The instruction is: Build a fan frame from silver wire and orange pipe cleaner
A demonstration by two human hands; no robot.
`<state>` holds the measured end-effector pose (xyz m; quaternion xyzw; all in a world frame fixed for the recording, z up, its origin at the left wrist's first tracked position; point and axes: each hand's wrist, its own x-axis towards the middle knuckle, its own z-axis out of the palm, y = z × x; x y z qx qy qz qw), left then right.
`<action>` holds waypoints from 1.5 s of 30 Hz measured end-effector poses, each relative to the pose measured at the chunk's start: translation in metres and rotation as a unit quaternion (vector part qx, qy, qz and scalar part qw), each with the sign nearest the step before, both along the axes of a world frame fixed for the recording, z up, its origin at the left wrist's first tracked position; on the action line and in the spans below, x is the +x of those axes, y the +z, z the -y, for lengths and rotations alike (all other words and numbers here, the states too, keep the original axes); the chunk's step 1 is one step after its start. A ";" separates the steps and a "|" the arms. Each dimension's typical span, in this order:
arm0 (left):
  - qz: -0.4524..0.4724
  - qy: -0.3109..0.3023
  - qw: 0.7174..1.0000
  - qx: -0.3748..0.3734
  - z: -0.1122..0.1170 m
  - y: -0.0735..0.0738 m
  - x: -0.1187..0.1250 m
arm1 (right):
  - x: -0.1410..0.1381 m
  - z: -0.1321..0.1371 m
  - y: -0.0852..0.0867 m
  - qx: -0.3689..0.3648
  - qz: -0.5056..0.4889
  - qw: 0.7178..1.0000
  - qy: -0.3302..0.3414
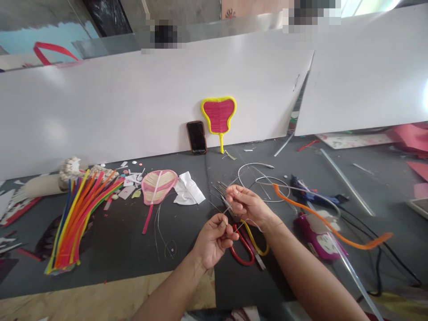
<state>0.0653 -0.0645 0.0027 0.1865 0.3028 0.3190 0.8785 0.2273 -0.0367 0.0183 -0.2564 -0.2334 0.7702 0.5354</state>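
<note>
Both my hands are raised over the dark tabletop, fingers pinched close together. A thin wire point(252, 222) runs between them, with a loose end curving out beside my right wrist. My left hand point(212, 238) grips it between thumb and fingertips, and my right hand point(249, 205) pinches it slightly higher and to the right. Below my hands lie scissors point(243, 254) with a red and a yellow handle, partly hidden. Several thin metal rods point(219, 191) lie just behind my fingers. A coil of pale wire point(242, 167) rests beyond my right hand.
A bundle of coloured fuzzy stems point(75, 218) and a pink fan-shaped frame point(158, 187) lie left. A yellow-edged fan point(219, 116) and phone point(197, 138) lean on a white board point(133, 98). Right are an orange stem point(321, 216), a glue gun point(310, 194) and a purple power strip point(306, 238).
</note>
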 end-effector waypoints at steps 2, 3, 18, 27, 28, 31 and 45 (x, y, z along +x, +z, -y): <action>-0.005 0.004 1.000 0.001 0.000 -0.001 0.000 | 0.000 0.000 -0.001 0.000 -0.003 1.000 0.011; -0.008 0.005 1.000 0.003 0.000 -0.001 0.000 | 0.000 -0.001 -0.002 0.000 -0.004 1.000 0.015; -0.044 0.165 0.985 0.021 -0.019 0.010 -0.013 | -0.015 0.005 -0.011 0.071 0.199 0.977 0.035; -0.032 0.163 0.982 0.089 -0.018 0.004 -0.010 | -0.025 0.006 -0.011 0.002 0.087 0.996 -0.004; -0.034 0.161 0.981 0.098 -0.018 0.004 -0.010 | -0.027 0.007 -0.010 0.004 0.096 0.995 0.000; -0.039 0.169 0.977 0.122 -0.018 0.003 -0.009 | -0.034 0.011 -0.006 0.041 0.156 0.987 0.009; -0.111 0.178 0.956 0.203 -0.017 0.000 -0.004 | -0.037 0.014 -0.003 0.089 0.389 0.917 -0.027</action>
